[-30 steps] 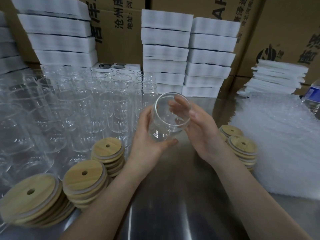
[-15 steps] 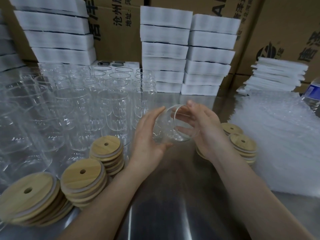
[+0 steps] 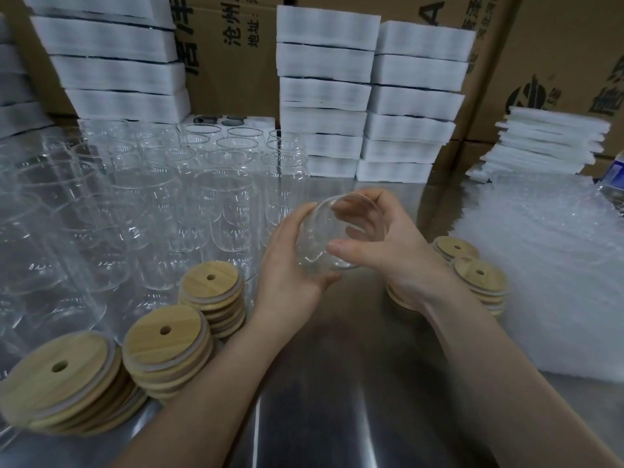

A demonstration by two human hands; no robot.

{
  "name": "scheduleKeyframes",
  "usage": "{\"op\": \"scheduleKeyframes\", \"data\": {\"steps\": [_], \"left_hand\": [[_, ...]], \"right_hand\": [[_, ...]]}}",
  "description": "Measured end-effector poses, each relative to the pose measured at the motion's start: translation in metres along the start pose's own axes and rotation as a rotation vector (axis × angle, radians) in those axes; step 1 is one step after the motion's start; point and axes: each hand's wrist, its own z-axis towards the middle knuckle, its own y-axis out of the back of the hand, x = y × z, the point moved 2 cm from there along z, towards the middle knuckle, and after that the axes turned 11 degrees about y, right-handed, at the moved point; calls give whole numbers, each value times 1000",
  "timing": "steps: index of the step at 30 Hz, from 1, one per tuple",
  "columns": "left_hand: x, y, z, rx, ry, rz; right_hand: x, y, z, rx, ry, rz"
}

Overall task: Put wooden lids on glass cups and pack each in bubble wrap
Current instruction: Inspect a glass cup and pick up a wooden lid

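Glass cup (image 3: 317,238) held tilted; left hand (image 3: 290,265) fingers curled round base, right hand (image 3: 398,255) fingers wrapped behind rim, thumb pressed in front.

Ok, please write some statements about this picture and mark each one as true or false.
1. The left hand and the right hand hold one glass cup together. True.
2. This cup already carries a lid. False: its mouth is open and no lid is on it.
3. Stacks of wooden lids lie on both sides of the hands. True.
4. The bubble wrap lies to the person's left. False: it lies to the right.
5. The standing cups at the left have lids on. False: they are uncovered.
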Motion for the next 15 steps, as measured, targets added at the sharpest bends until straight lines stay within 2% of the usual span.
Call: {"op": "scheduleKeyframes", "data": {"steps": [7,11,15], "left_hand": [[6,-3,3,30,117,-227],[10,-2,3,46,134,-240],[9,-4,2,96,126,-274]], "right_hand": [[3,8,1,121,77,99],[6,14,3,178,63,167],[4,18,4,132,70,211]]}}
